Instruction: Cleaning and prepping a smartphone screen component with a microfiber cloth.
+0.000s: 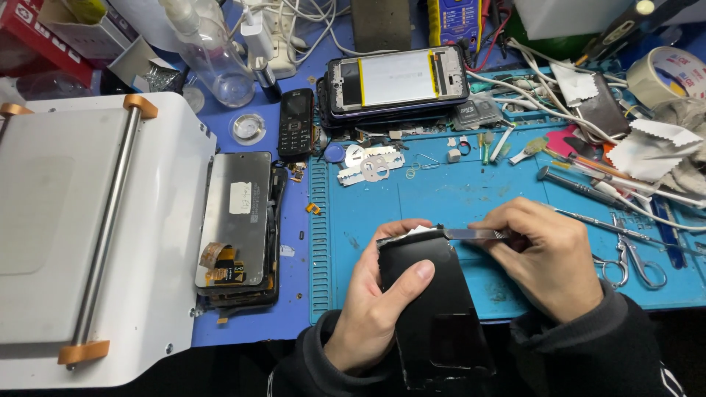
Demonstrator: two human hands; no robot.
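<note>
Left hand (pixel 375 309) clamped on black phone panel (pixel 434 309), right hand (pixel 544 254) gripping metal blade (pixel 474 234) at panel's top edge, blue mat (pixel 441 198) beneath panel, scissors (pixel 636 261) right of panel

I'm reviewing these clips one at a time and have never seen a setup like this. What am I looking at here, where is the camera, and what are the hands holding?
There is one picture, from a camera worn on the person's head, looking down at their own two bare hands over a workbench. The left hand grips a dark phone screen panel, thumb on its face. The right hand holds a thin metal blade against the panel's top edge. Under them lies a blue work mat strewn with small tools: scissors, razor blades, a roll of tape. Further back sits an opened phone and a small black keypad phone. At the left stands a white machine with a metal roller bar, another screen part beside it.
</note>
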